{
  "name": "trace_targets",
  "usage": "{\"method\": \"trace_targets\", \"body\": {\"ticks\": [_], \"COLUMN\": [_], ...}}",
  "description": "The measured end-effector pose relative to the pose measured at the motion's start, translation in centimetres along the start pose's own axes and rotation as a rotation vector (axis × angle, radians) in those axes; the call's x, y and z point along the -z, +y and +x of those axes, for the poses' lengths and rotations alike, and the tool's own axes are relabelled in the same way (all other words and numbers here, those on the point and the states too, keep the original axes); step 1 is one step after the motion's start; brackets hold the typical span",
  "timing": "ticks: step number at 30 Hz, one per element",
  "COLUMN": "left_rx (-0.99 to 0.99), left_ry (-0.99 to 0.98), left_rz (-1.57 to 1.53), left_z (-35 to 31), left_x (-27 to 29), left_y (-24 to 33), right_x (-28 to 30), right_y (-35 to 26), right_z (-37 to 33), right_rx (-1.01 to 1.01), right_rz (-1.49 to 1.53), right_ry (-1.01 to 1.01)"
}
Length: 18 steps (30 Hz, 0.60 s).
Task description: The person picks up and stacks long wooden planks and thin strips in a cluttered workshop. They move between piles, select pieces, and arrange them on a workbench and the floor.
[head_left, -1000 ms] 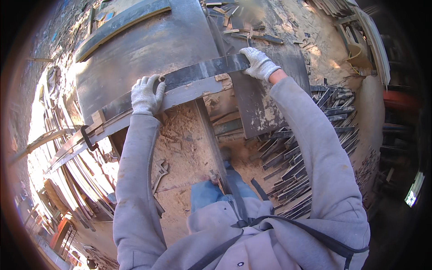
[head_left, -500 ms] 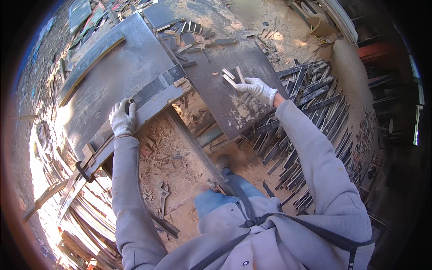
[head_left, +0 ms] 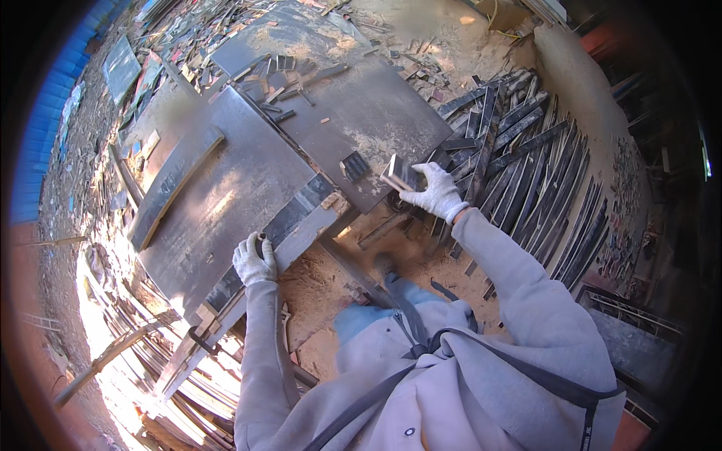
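My left hand point(head_left: 254, 259), in a pale knitted glove, lies over the dark strip point(head_left: 301, 203) along the near edge of a large dark panel point(head_left: 226, 188). Its fingers are stretched out on that edge. My right hand point(head_left: 436, 194), gloved too, is closed on small dark wood blocks point(head_left: 400, 173) with pale cut edges. It holds them above the near right corner of a second dark panel point(head_left: 383, 98). Left of those blocks, a small dark stack of cut pieces point(head_left: 353, 167) lies on this panel, beside scattered sawdust.
A long pile of dark wood strips point(head_left: 526, 173) spreads to the right. Loose offcuts point(head_left: 282, 75) lie on the far panel. A curved board point(head_left: 177, 188) rests on the left panel. Near the bench's left end is a black clamp point(head_left: 201, 342). Sawdust point(head_left: 312, 293) covers the ground below.
My right hand has drawn back toward the near corner of the right panel, still holding blocks. A small stack now shows on the panel where that hand was. The whole view has shifted.
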<state>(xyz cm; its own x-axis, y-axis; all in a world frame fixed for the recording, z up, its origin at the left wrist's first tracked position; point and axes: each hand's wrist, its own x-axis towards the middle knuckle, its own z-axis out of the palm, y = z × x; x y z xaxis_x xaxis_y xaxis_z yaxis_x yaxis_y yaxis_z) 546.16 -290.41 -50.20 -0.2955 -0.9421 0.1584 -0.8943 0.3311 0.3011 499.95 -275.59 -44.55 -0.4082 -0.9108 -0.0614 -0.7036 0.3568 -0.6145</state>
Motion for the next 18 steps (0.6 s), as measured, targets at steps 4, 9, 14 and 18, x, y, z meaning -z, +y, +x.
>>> {"method": "trace_targets", "body": {"ticks": [4,9,14,18], "left_rx": [-0.047,-0.118,-0.182,-0.111], "left_ry": [-0.074,-0.034,-0.054,-0.097], "left_rz": [-0.039,-0.017,-0.019,-0.117], "left_z": [1.5,-1.8,-3.5,-1.4], "left_x": [4.3,3.8,-2.9,-5.4], "left_y": [5.8,1.9,-1.5,-2.2], "right_x": [5.2,19.7,46.2,36.6], "right_y": [-4.2,6.4,10.8,15.0], "right_z": [-4.8,-10.2,-17.5,-8.6], "right_rx": [0.398,-0.113,-1.530,-1.011], "right_rz": [-0.310,-0.838,-1.344,-0.945], "right_ry": [-0.189,-0.326,0.537,0.395]}}
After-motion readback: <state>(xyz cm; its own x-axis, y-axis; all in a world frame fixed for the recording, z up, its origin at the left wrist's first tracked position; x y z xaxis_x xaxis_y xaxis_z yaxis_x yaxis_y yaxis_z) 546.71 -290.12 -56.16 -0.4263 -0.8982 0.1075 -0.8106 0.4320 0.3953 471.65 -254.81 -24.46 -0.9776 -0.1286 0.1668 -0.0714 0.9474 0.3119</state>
